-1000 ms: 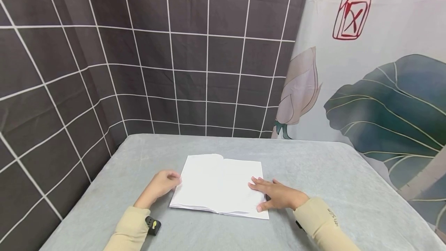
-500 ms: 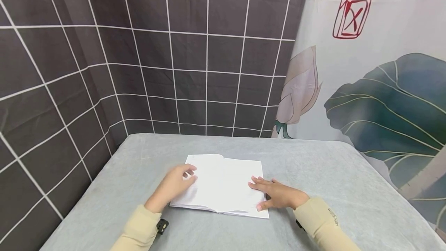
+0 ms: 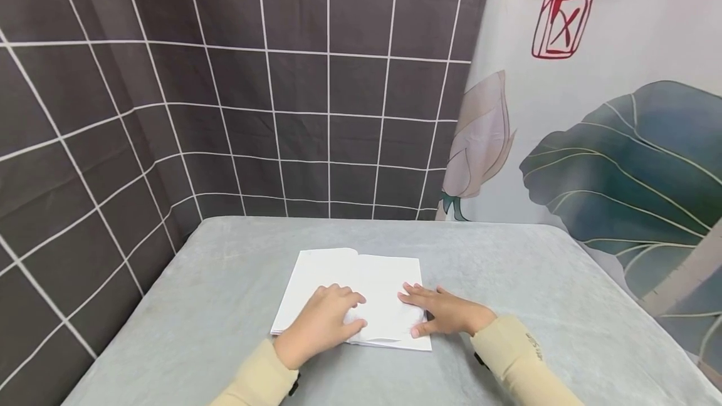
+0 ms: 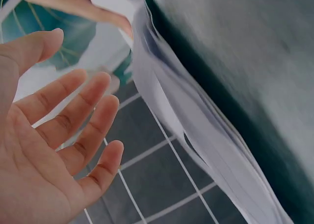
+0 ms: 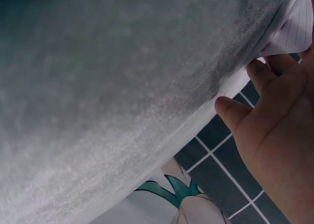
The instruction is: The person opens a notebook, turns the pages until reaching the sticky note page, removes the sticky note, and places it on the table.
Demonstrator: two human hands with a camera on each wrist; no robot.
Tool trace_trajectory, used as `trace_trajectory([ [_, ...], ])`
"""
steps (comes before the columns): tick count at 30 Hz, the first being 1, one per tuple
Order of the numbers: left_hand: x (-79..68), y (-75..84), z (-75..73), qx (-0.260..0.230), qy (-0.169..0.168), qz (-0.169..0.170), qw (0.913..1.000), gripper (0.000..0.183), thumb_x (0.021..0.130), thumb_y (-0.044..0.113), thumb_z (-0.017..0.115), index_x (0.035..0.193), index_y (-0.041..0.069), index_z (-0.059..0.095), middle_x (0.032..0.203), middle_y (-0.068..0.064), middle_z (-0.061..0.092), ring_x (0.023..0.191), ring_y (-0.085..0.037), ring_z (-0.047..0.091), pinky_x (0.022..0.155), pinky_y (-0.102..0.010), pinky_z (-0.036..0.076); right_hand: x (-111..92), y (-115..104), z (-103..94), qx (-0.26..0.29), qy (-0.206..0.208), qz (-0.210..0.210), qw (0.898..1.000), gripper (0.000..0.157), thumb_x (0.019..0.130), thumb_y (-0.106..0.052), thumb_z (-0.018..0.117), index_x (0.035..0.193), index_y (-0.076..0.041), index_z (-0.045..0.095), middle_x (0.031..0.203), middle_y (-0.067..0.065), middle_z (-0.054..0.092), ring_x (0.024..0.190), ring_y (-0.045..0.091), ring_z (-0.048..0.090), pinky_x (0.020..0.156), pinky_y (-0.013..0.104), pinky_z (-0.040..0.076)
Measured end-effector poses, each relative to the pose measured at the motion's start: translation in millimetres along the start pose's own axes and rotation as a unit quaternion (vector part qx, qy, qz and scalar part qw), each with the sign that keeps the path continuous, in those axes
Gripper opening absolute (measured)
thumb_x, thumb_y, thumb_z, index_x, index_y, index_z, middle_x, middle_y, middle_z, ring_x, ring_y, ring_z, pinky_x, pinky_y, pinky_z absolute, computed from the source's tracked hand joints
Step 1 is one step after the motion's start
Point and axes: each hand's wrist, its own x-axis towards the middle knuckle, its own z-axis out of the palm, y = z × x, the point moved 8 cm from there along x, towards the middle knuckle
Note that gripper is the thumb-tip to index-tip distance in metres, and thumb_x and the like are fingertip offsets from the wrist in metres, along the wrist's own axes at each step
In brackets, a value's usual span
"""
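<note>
A notebook [image 3: 324, 271] with white pages lies spread on the table. In the head view, my left hand [image 3: 327, 318] is over its middle, near the lower edge of the fold. Seen from the left wrist, that hand [image 4: 73, 126] has loosely bent, spread fingers with nothing between them, beside the page edges [image 4: 196, 121]. My right hand [image 3: 448, 312] rests on the outer edge of the right page, fingers spread. In the right wrist view, a lined page corner [image 5: 292, 30] shows by the right hand [image 5: 274, 121]; part of that hand is cut off.
A grey cloth covers the table [image 3: 507, 268]. Behind it hangs a dark curtain [image 3: 293, 86] with white grid lines. A pale curtain [image 3: 502, 36] with printed lotus leaves and a red seal hangs at the right.
My left hand has moved from the notebook's left edge rightward across the left page to the fold. The right hand has stayed on the right page. The head view has shifted slightly.
</note>
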Motion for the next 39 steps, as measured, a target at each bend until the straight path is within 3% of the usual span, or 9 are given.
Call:
trace_trajectory([
  [7,3.7,23.3,17.1,0.061,-0.024,0.04,0.997,0.032,0.08,0.038,0.073,0.105,0.019,0.07,0.094,0.006,0.069,0.081,-0.011,0.058,0.073,-0.027,0.042,0.6,-1.5,-0.1,-0.009,-0.003,0.001,1.0,0.082,0.081,-0.05,0.064,0.147,-0.012,0.038,0.158,0.013,0.025,0.144,0.037,0.024,0.11,0.064,0.016],
  [14,4.8,36.9,30.8,0.124,-0.015,0.08,0.9889,0.042,0.077,0.044,0.075,0.111,0.021,0.067,0.091,0.007,0.067,0.077,-0.01,0.057,0.071,-0.026,0.04,0.1,-3.8,-0.2,-0.02,0.002,-0.003,1.0,0.08,0.081,-0.05,0.064,0.147,-0.012,0.038,0.158,0.013,0.026,0.144,0.036,0.026,0.11,0.065,0.017],
  [24,7.8,45.5,38.6,0.163,-0.02,0.092,0.9821,0.041,0.077,0.043,0.075,0.111,0.023,0.066,0.09,0.008,0.068,0.079,-0.01,0.058,0.071,-0.026,0.038,1.8,-1.6,0.6,-0.015,0.004,0.002,1.0,0.08,0.082,-0.051,0.063,0.147,-0.012,0.038,0.158,0.012,0.025,0.144,0.036,0.025,0.11,0.065,0.016],
  [30,9.9,48.1,40.5,0.168,-0.029,0.095,0.9808,0.03,0.076,0.038,0.076,0.1,0.023,0.068,0.086,0.007,0.068,0.077,-0.01,0.057,0.069,-0.026,0.038,0.1,-2.1,0.2,-0.015,0.007,-0.001,1.0,0.08,0.082,-0.05,0.063,0.147,-0.011,0.038,0.158,0.013,0.026,0.144,0.036,0.026,0.109,0.066,0.017],
  [39,13.0,52.0,40.9,0.174,-0.011,0.108,0.9788,0.005,0.08,0.025,0.071,0.083,0.021,0.069,0.076,0.008,0.067,0.067,-0.009,0.055,0.063,-0.025,0.034,-1.0,-1.2,-0.1,-0.016,0.011,-0.002,1.0,0.08,0.082,-0.05,0.064,0.147,-0.011,0.039,0.157,0.014,0.027,0.143,0.037,0.027,0.109,0.066,0.017],
])
